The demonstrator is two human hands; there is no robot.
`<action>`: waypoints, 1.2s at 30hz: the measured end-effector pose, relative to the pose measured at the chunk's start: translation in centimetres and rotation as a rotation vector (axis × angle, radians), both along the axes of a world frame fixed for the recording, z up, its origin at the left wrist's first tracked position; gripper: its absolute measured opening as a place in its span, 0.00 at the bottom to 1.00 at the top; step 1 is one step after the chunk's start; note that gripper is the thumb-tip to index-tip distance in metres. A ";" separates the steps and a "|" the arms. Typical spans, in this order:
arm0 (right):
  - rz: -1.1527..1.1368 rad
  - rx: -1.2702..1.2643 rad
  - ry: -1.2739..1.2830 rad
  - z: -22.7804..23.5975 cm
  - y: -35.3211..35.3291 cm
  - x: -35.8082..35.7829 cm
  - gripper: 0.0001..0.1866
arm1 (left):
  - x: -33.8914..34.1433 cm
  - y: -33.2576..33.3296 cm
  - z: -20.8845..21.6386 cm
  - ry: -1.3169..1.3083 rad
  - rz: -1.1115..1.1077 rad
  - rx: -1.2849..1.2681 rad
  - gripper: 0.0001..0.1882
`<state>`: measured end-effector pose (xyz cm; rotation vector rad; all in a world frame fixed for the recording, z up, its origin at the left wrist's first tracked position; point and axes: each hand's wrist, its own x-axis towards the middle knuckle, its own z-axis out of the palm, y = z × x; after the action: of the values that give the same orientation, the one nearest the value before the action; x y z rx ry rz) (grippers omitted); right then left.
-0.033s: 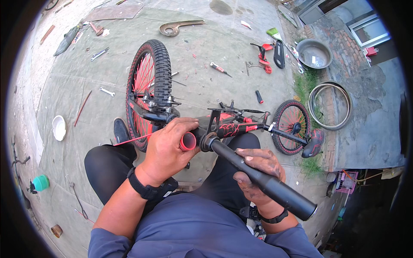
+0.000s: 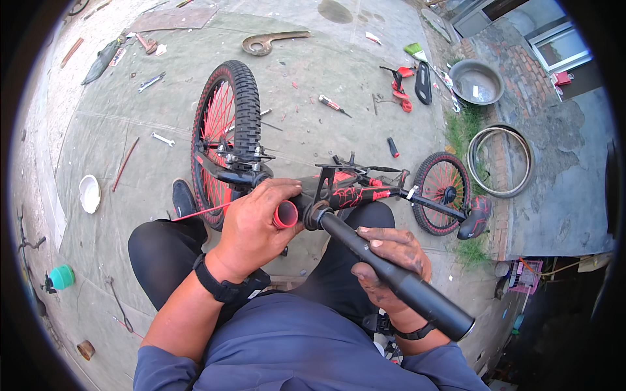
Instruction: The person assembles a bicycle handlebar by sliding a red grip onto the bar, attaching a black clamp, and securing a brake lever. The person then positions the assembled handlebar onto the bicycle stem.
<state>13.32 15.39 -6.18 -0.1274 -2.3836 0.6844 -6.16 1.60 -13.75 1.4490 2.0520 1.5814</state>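
Note:
A black and red bicycle lies across in front of my knees, its knobby wheel to the left and the other wheel to the right. My left hand is closed round the dark front part of its frame. At that hand's thumb shows a red open-ended tube; whether it joins the frame is hidden. My right hand grips a black tube, fingers above and thumb below. The tube's narrow end meets a worn metal ring at the frame; its thick end points toward lower right.
Beyond the bicycle lie a screwdriver, a wrench and a black handle. A metal basin, loose tyres and a green brush are at right. A white dish and a green bottle are at left.
The thick end of the black tube has swung slightly down and to the left, and my right hand has shifted a little with it. My left hand has stayed put.

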 end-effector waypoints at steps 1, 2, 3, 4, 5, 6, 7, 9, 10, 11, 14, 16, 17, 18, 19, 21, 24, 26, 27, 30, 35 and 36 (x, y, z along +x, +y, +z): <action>0.005 0.052 0.008 -0.2 -0.1 0.0 0.25 | 0.0 0.0 0.0 -0.006 0.000 0.003 0.29; 0.006 0.064 0.007 -0.2 -0.2 0.1 0.26 | 0.1 0.0 0.0 -0.004 0.002 0.000 0.28; 0.010 0.092 0.013 -0.3 -0.3 0.1 0.26 | 0.1 -0.1 0.0 -0.003 0.003 -0.003 0.28; 0.003 0.128 0.006 -0.3 -0.4 0.1 0.26 | 0.1 -0.1 0.0 -0.002 0.004 -0.008 0.28; 0.010 0.169 0.012 -0.3 -0.5 0.1 0.27 | 0.1 -0.1 0.0 0.002 0.004 -0.004 0.28; 0.019 0.142 0.028 -0.3 -0.5 0.0 0.27 | 0.1 0.0 0.0 0.006 0.005 0.000 0.28; 0.014 0.121 0.032 -0.3 -0.5 -0.1 0.27 | 0.1 0.0 0.0 0.009 0.006 0.005 0.28; 0.014 0.092 0.045 -0.3 -0.4 -0.3 0.27 | 0.0 0.0 0.0 0.007 0.007 0.001 0.28; 0.020 0.083 0.052 -0.3 -0.4 -0.4 0.27 | 0.1 0.0 0.0 0.004 0.007 -0.002 0.27; 0.022 0.084 0.083 -0.3 -0.3 -0.5 0.27 | 0.1 0.0 0.1 0.004 0.004 -0.003 0.27; 0.028 0.109 0.092 -0.4 -0.3 -0.6 0.27 | 0.0 0.0 0.0 0.008 0.003 0.000 0.27; 0.013 0.104 0.055 -0.3 -0.6 -0.4 0.27 | 0.0 0.0 0.0 0.010 0.004 0.002 0.27; -0.004 0.099 0.031 -0.3 -0.7 -0.3 0.28 | 0.0 0.0 0.0 0.013 0.004 -0.001 0.28; 0.005 0.100 0.023 -0.2 -0.7 -0.3 0.28 | 0.0 0.0 0.0 0.016 0.004 -0.003 0.28; 0.008 0.105 0.023 -0.2 -0.7 -0.3 0.29 | 0.1 0.0 0.0 0.019 0.003 -0.004 0.28; 0.045 0.156 0.096 -0.3 -0.3 -0.6 0.31 | 0.1 0.0 0.0 0.020 0.010 0.002 0.28; 0.094 0.201 0.126 -0.4 0.5 -1.2 0.30 | 0.2 -0.1 0.1 0.021 0.013 -0.018 0.27; 0.084 0.193 0.122 -0.4 0.5 -1.3 0.29 | 0.1 0.0 0.1 0.020 0.014 -0.017 0.27; 0.036 0.133 0.076 -0.3 0.1 -1.1 0.28 | 0.1 -0.1 0.0 0.012 0.011 -0.014 0.27; -0.025 0.053 0.040 -0.2 -0.6 -0.7 0.24 | 0.1 -0.1 0.0 0.013 0.012 -0.006 0.27; -0.052 -0.024 0.011 -0.3 -0.3 -0.9 0.21 | 0.0 -0.1 0.1 0.019 0.007 -0.016 0.28; -0.019 -0.091 0.101 -0.5 -0.5 -1.1 0.20 | 0.0 -0.2 0.1 0.024 0.005 -0.018 0.28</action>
<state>12.25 14.90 -6.70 -0.1509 -2.2529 0.7723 -6.15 1.45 -13.68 1.4644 2.0790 1.5517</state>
